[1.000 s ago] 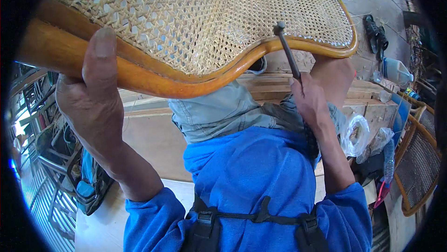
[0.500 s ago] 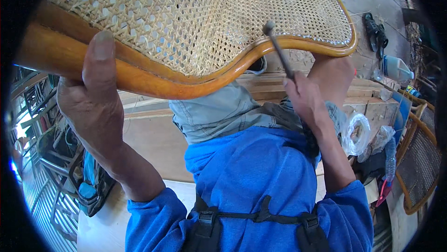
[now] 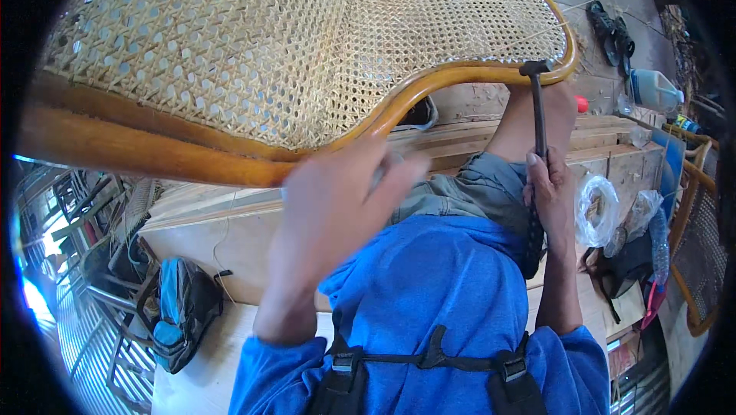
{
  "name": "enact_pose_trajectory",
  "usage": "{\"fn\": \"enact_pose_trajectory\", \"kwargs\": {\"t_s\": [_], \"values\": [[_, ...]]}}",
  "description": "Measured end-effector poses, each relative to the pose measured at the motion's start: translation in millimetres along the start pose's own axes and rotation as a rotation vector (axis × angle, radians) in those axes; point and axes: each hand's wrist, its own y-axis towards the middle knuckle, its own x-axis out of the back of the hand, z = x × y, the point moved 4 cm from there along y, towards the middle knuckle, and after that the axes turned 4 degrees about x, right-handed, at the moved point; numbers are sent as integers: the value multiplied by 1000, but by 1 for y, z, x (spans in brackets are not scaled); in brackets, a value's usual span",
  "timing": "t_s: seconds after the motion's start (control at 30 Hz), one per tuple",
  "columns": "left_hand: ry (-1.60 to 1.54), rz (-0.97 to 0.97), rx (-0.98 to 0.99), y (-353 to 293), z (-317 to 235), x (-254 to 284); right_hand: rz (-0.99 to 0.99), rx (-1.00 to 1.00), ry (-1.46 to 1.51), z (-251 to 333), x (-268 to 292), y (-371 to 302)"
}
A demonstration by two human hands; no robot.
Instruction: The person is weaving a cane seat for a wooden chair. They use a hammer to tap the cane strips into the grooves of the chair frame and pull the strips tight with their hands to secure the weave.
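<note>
A chair's curved, orange-brown frame [image 3: 455,76] spans the upper view, with woven cane webbing [image 3: 222,55] filling it. In my right hand [image 3: 550,194] is a hammer [image 3: 540,112], gripped by its dark handle. The hammer's head is up at the right end of the frame's near rail; I cannot tell whether it touches. My left hand [image 3: 326,208] is just below the dip of that rail, overlapping it in view. Motion smears its fingers, so whether it holds anything does not show.
Wooden boards [image 3: 199,204] lie beneath the chair. At right are a clear plastic coil [image 3: 596,210], a white jug [image 3: 655,91], dark sandals [image 3: 611,36] and another cane-backed frame [image 3: 698,262]. A blue-and-black backpack [image 3: 180,311] is at lower left.
My left hand has let go of the rail at left and moved right. My right hand has shifted right and slightly down, taking the hammer toward the rail's right end.
</note>
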Motion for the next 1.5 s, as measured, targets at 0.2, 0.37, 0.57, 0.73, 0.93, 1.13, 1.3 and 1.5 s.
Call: {"fn": "enact_pose_trajectory", "kwargs": {"t_s": [0.2,0.37,0.57,0.73,0.93,1.13,1.3,1.5], "values": [[378,33,71,154,22,-69,65,13,138,-11,-1,7],[441,146,100,181,33,-74,72,-7,217,-16,1,6],[631,190,109,178,34,-70,91,-13,295,-20,2,10],[664,297,132,179,41,-62,126,4,254,-23,4,14],[557,205,202,185,35,-68,172,25,325,-26,1,19],[662,368,157,191,39,-69,145,22,269,-19,3,17],[403,468,313,197,46,-65,174,35,299,-23,2,20],[734,406,257,192,35,-68,209,30,217,-12,1,20]]}}
